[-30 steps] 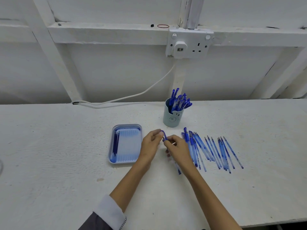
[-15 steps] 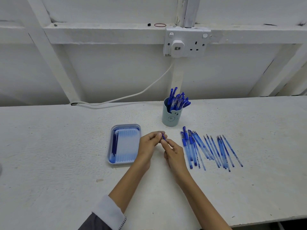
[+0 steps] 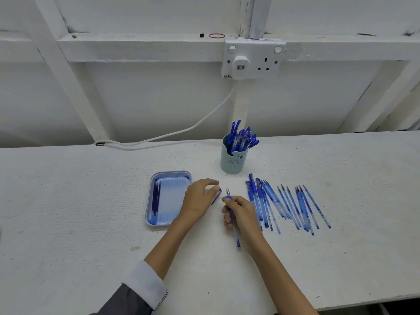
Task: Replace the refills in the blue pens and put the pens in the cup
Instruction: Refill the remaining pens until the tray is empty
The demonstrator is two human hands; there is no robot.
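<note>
A white table [image 3: 68, 212] fills the lower half of the frame, and everything for the job is laid out at its middle within reach. At centre right a fanned row of refills [image 3: 295, 205] is spread in a single layer, probably so that one can be taken without disturbing the rest. A few capped pens [image 3: 252, 194] lie at the row's left end. Left of centre a shallow blue tray [image 3: 148, 201] is set, and a few dark refills [image 3: 155, 201] are kept along its left side, judged to be the removed ones held apart from the fresh stock. Behind, at upper centre, a pale cup [image 3: 233, 163] stands upright and is crowded with finished pens [image 3: 242, 138].

Between tray and row, the right hand [image 3: 244, 212] is curled round a blue pen [image 3: 236, 237], which is held with its bare metal tip up and away from the person, presented for capping. Just beside it, apart from the tip, the left hand [image 3: 200, 198] is arched over the table, and a small blue piece, apparently the cap [image 3: 217, 195], is pinched at its fingertips. This pen has not yet been capped or put in the cup.
</note>
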